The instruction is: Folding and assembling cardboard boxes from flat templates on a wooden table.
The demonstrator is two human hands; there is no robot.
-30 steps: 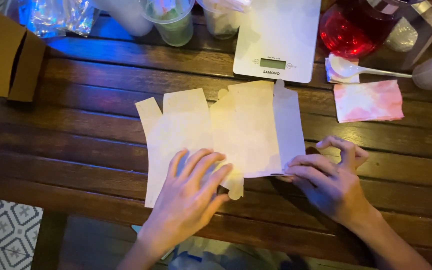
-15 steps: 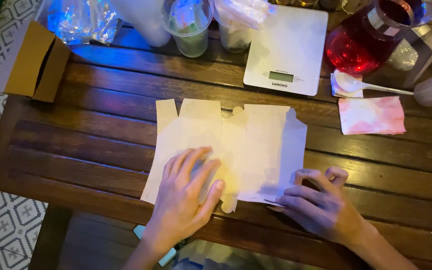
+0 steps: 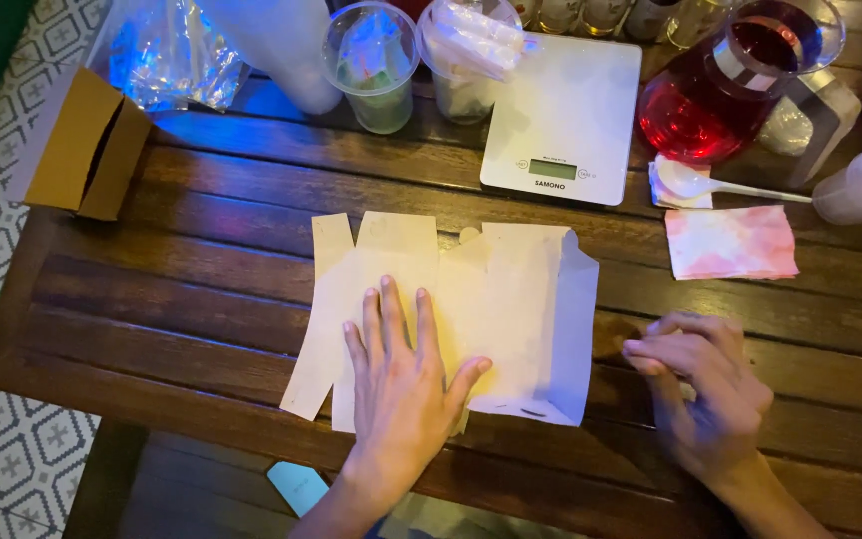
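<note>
Flattened cardboard box blank (image 3: 471,309), pale and unfolded, lies in the middle of the wooden table (image 3: 202,299), and that's the thing I'll place everything else from. The left hand (image 3: 401,384) sits right on its near edge, palm down, fingers spread flat and thumb stuck out to the side, pressing on it rather than gripping anything. The right hand (image 3: 705,389) is just off the blank's right side, not touching it, fingers curled loosely inward toward each other. Looks like there might be something small tucked in there, but honestly I can't tell, it's a bit blurry. The right flap of the blank stands up slightly off the wood.

Nearer than the blank, below the table edge, a small light-blue thing (image 3: 299,487) pokes out.

Beyond the blank to the right there's a pink-stained napkin (image 3: 730,243), and just past that a white plastic spoon (image 3: 720,185) resting on another folded tissue. Straight behind the blank is a white kitchen scale (image 3: 566,115). Far right of the scale, a glass jug of red liquid (image 3: 720,95). Behind the blank and left of the scale, two clear plastic cups (image 3: 376,60) with stuff inside, then crinkly clear wrap (image 3: 167,55) lit blue. Way off to the blank's far left, a brown folded-up cardboard box (image 3: 87,145) sits at the table's corner.
</note>
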